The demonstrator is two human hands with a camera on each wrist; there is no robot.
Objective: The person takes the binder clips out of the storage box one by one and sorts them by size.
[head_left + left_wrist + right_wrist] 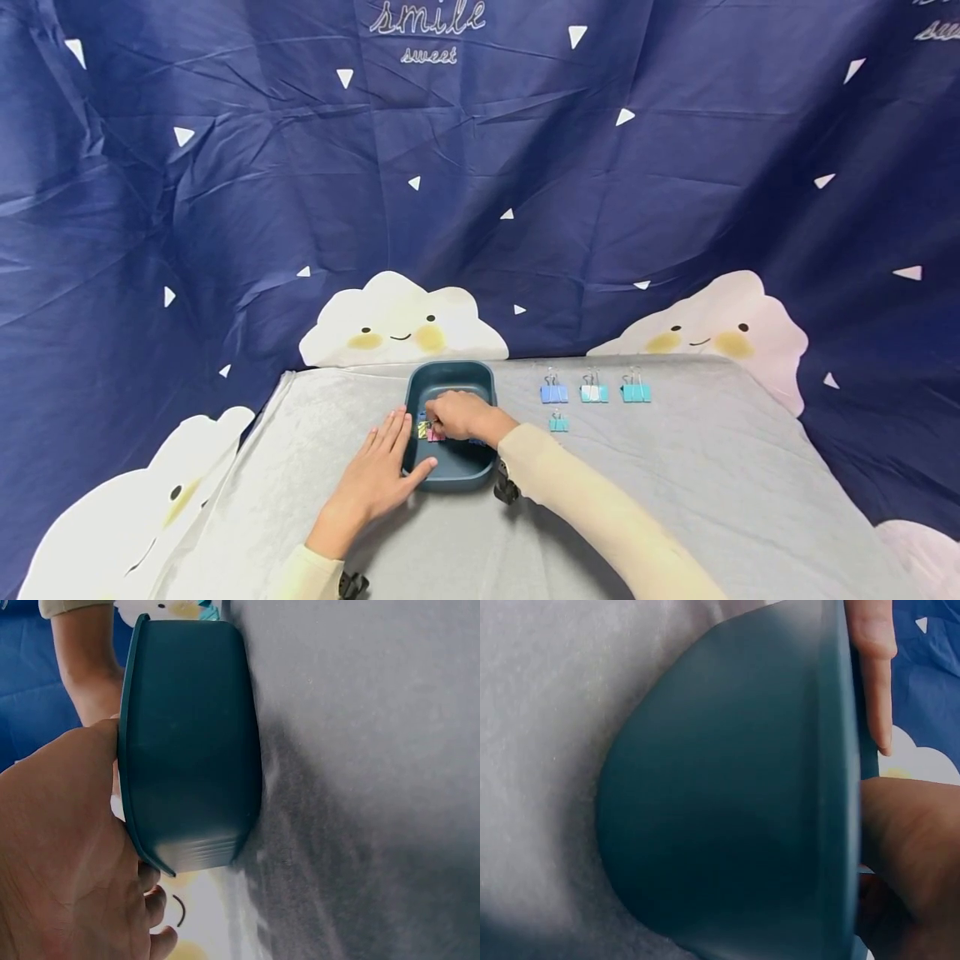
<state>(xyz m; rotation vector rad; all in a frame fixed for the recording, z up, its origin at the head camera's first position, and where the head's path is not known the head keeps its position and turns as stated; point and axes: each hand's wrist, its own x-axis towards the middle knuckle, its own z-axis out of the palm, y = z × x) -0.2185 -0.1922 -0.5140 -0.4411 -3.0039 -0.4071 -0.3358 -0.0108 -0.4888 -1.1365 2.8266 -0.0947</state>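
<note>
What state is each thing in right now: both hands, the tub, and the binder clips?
Left hand: fingers straight, resting against the tub's left rim.
Right hand: inside the tub, fingers curled on a pink clip.
Teal tub: upright on the grey cloth, clips inside.
Three clips in a row: on the cloth, handles up.
Small teal clip: alone, nearer the person.

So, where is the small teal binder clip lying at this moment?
In the head view the small teal binder clip lies alone on the grey cloth, right of the dark teal tub and just below the blue clip.
</note>
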